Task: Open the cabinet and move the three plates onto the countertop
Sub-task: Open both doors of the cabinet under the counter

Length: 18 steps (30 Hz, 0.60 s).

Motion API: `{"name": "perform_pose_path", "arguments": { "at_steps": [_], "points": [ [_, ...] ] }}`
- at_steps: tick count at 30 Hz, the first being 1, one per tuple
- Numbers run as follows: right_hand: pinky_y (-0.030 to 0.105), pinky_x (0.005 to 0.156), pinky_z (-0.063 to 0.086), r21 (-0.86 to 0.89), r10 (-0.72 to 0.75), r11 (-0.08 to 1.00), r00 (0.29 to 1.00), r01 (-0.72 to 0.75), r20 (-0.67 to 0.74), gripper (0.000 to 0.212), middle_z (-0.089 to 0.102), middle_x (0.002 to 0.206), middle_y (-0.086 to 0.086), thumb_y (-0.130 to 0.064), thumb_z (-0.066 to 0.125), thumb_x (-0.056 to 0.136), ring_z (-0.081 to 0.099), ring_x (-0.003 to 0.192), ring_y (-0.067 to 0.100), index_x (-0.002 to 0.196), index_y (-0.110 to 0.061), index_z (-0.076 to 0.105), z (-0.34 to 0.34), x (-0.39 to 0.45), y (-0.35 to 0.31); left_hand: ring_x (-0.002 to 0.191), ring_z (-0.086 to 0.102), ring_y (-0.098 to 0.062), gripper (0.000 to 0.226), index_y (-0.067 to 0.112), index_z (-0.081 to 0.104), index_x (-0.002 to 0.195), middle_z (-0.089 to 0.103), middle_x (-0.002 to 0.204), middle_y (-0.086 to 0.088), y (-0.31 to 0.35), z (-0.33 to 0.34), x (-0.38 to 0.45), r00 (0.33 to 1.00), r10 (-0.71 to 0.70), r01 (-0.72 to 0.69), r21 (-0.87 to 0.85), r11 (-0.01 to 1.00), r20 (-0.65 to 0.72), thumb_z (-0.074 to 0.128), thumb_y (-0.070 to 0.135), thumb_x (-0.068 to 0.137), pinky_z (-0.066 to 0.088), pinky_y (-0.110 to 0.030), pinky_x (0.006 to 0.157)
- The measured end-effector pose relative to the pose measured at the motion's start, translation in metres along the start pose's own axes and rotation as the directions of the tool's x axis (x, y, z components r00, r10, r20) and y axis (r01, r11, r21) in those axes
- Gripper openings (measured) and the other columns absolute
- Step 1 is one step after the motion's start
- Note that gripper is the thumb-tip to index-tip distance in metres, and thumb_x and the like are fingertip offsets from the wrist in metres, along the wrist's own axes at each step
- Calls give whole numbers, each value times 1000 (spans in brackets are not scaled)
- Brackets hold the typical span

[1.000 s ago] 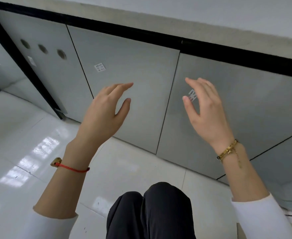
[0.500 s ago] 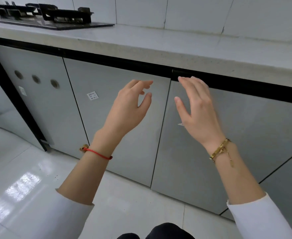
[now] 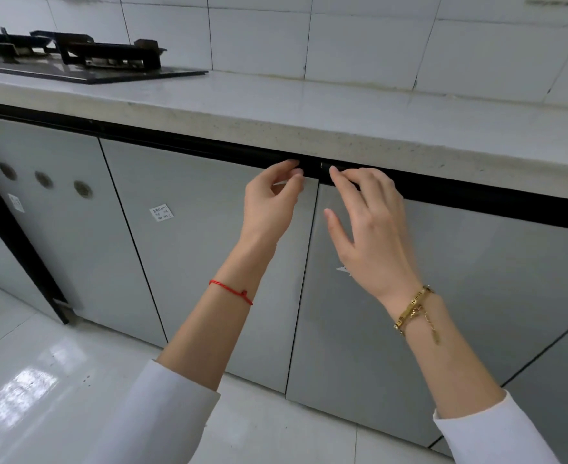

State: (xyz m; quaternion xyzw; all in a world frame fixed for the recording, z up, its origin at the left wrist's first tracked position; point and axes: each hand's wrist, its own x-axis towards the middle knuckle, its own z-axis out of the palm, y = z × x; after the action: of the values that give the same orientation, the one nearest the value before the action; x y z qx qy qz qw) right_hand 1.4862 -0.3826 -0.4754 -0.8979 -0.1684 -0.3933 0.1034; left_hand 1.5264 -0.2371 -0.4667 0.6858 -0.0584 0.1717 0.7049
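Two grey cabinet doors stand closed under the pale countertop [image 3: 359, 125]. My left hand [image 3: 271, 204] reaches the top right corner of the left door [image 3: 202, 249], fingertips at the black strip above it. My right hand [image 3: 373, 229] has its fingertips at the top left corner of the right door [image 3: 477, 296], by the black handle rail [image 3: 443, 192]. Neither hand holds anything. The plates are hidden from view.
A black gas hob [image 3: 75, 58] sits on the countertop at the far left. A third door with three round holes [image 3: 45, 209] is further left, beside a black post [image 3: 18, 242]. White tiled wall behind, glossy white floor [image 3: 58, 380] below.
Both hands have risen and come together at the top of the seam between the two doors. The view has tilted up, so the countertop and hob now show.
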Motion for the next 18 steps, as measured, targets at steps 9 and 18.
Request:
{"name": "perform_pose_path", "arguments": {
  "at_steps": [9,18],
  "points": [
    [39,112,31,-3,14,1000,1000,-14,-10,50,51,134,6,-30,46,98,39,132,26,144,-11,42,-1,1,-8,83,62,7,20,20,66,114,67,95,14,2,-5,-2,997,-64,69,-119,991,42,61,17,95,47,-12,73],
    [37,118,25,194,9,981,998,-20,60,50,44,147,2,-21,44,100,31,142,21,148,-13,34,-6,-5,-34,75,60,13,14,25,67,101,65,88,12,8,-37,-38,999,23,-21,-95,995,25,62,14,94,47,-6,71]
  ]
}}
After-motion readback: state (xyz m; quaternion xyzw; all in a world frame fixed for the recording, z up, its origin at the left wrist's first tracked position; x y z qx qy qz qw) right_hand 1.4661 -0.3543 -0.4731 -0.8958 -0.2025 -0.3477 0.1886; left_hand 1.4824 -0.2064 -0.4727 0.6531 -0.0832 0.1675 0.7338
